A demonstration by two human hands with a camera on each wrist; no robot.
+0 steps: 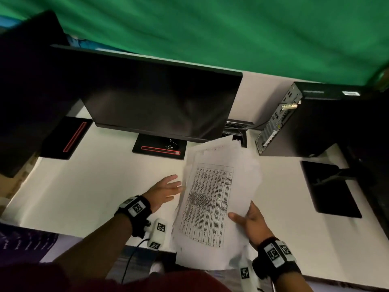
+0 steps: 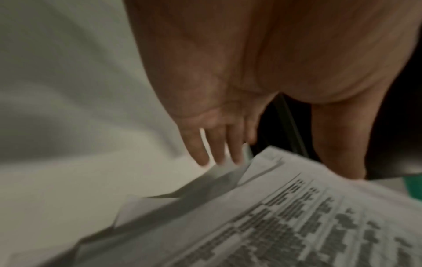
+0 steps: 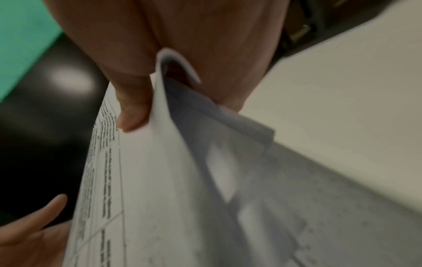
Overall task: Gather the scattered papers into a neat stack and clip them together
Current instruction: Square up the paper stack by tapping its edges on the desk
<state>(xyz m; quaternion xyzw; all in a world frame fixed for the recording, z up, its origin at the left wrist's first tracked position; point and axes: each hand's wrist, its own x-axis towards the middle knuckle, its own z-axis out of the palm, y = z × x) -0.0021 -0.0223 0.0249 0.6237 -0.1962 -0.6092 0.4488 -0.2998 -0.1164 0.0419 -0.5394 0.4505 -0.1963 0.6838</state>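
Note:
A loose, uneven bundle of papers (image 1: pixel 212 199) with a printed table on the top sheet is lifted off the white desk (image 1: pixel 88 186). My right hand (image 1: pixel 245 221) pinches its lower right edge, thumb on top (image 3: pixel 132 112) and fingers underneath. My left hand (image 1: pixel 168 187) is flat with straight fingers (image 2: pixel 214 150) by the bundle's left edge; whether it touches the sheets (image 2: pixel 262 216) is blurred. Black binder clips (image 1: pixel 171 144) lie on the monitor's base.
A dark monitor (image 1: pixel 160 102) stands at the back centre on a base (image 1: pixel 160 149) with a red line. A second base (image 1: pixel 67 137) lies left, a computer tower (image 1: pixel 294 121) right, a black pad (image 1: pixel 330 190) at the right front. A green cloth hangs behind.

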